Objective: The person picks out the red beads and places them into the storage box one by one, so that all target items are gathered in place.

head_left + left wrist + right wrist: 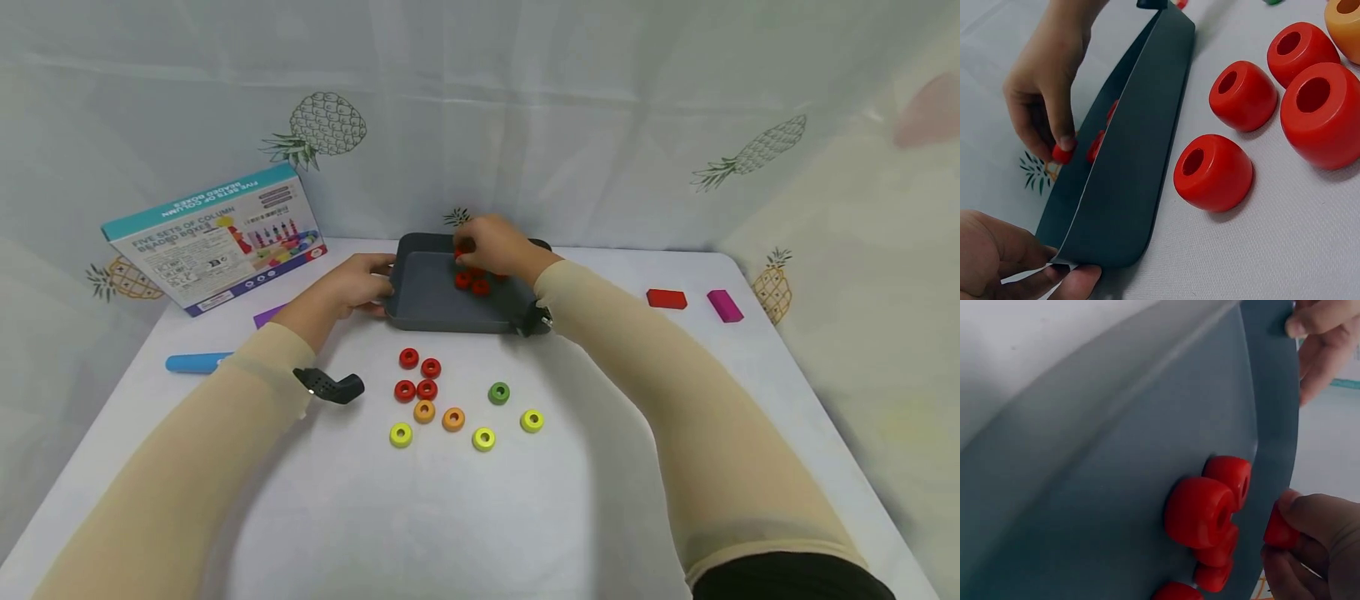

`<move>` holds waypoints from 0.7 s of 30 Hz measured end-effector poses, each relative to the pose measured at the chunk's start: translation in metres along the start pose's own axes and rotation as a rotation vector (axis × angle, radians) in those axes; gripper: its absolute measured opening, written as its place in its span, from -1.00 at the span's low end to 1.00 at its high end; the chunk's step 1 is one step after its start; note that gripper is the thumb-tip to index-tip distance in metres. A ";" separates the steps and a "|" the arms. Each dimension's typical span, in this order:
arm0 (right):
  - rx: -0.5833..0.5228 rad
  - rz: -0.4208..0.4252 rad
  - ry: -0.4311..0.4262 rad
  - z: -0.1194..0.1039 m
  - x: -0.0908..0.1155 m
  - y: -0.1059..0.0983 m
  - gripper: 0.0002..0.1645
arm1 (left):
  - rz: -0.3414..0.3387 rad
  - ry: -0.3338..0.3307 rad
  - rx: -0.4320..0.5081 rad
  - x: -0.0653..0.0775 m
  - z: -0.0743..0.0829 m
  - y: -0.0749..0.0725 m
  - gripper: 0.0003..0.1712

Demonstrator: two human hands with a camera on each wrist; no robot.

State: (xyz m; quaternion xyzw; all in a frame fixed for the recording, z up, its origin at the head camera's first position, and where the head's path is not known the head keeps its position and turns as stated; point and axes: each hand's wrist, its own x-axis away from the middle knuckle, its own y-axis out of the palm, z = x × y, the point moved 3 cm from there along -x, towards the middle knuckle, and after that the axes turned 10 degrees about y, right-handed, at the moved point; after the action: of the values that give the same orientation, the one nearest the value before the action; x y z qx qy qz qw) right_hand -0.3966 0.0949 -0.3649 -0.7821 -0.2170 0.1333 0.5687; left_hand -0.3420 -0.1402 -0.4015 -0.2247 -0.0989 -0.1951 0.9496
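Note:
A dark grey tray (425,304) stands at the back middle of the table. My left hand (351,285) grips its left end, with thumb and fingers pinching the rim in the left wrist view. Over the tray's far side, my right hand (495,246) pinches a red bead (1280,530) between thumb and fingers. Several red beads (1196,512) lie together on the tray floor below it. In front of the tray, several red beads (1213,181) lie loose on the white cloth, with orange beads (453,419), yellow-green beads (483,439) and one green bead (498,393) nearby.
A printed box (225,242) leans at the back left. A blue stick-like piece (197,363) and a purple piece (266,316) lie partly behind my left arm. On the right are a red block (667,299) and a magenta block (724,306). A patterned curtain hangs behind.

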 end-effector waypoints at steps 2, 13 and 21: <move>0.005 -0.003 0.012 0.001 -0.004 0.002 -0.62 | 0.002 0.002 0.003 0.000 -0.001 0.000 -0.16; 0.001 -0.027 0.047 0.002 -0.015 0.005 -0.65 | 0.010 0.011 -0.018 -0.003 -0.003 0.000 -0.16; -0.034 -0.046 0.084 0.003 -0.017 0.002 -0.53 | 0.010 0.004 -0.020 -0.002 -0.003 -0.001 -0.16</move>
State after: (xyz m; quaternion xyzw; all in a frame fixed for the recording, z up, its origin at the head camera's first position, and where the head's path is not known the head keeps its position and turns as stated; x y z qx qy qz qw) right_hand -0.4131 0.0887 -0.3685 -0.7915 -0.2129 0.0835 0.5667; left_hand -0.3441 -0.1411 -0.4044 -0.2341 -0.0941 -0.1914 0.9485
